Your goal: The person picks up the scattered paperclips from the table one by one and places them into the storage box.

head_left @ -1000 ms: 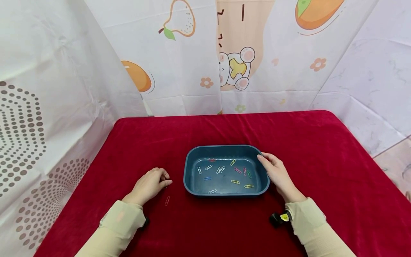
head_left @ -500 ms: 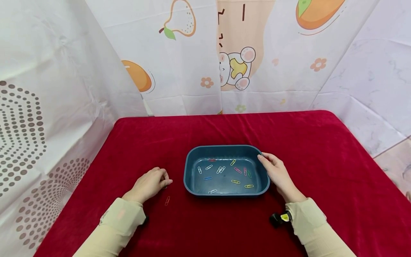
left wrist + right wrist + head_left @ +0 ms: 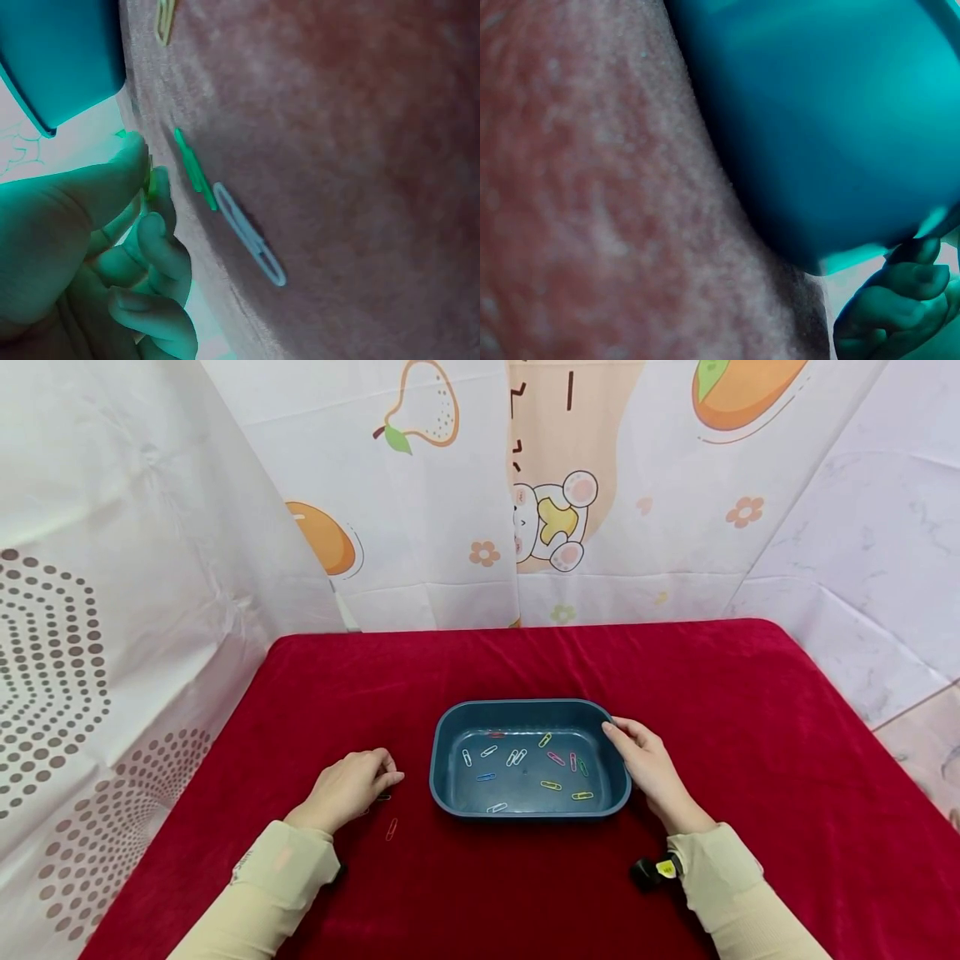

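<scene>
In the head view my left hand [image 3: 348, 789] is just above the red cloth, left of a dark blue plastic tub [image 3: 525, 817]. Thumb and forefinger pinch a small paper clip [image 3: 152, 176], seen nearly edge-on in the left wrist view and mostly covered by the fingertips. Below those fingers a green paper clip [image 3: 195, 171] and a white paper clip [image 3: 249, 234] lie on the cloth. An orange-looking paper clip [image 3: 392, 829] lies nearer the front. My right hand [image 3: 651, 768] grips the tub's right rim, thumb over the edge, other fingers against the outside wall.
Inside the tub lie several coloured paper clips, among them a blue one [image 3: 486, 777] and a green one [image 3: 582, 767]. Red velvet cloth [image 3: 510, 893] covers the table. Patterned curtains [image 3: 420, 543] hang behind and at both sides.
My left fingertips have lifted slightly from the cloth, and paper clips beneath the hand show more. The right hand and the tub keep their places.
</scene>
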The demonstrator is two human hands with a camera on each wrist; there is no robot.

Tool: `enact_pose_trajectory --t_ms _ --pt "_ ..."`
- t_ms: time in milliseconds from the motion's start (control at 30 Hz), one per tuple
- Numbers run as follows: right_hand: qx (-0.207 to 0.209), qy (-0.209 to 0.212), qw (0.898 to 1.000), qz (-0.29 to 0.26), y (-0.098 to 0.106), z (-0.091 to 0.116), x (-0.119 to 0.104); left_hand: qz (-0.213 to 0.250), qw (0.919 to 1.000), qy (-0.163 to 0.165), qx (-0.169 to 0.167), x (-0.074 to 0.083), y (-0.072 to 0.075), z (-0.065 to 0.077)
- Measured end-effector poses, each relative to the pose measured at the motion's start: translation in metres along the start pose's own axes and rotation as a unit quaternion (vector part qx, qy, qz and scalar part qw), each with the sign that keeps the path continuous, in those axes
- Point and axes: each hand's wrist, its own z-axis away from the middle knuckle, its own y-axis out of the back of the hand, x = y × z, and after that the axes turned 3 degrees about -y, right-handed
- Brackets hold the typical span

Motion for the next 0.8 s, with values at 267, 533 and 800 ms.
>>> enact_pose_trajectory --t_ms 267,533,800 --pt "-0.003 0.0 1.0 -0.002 0.0 0.0 0.001 -0.015 0.9992 -0.016 0.032 0.005 0.009 0.0" --pt "-0.003 0.002 1.0 -0.001 0.0 0.002 -0.001 0.002 0.9989 -0.017 0.043 0.013 0.016 -0.002" --pt "0.0 -0.002 1.0 0.008 0.0 0.001 -0.002 0.003 0.9974 -0.035 0.063 0.028 0.024 -0.003"
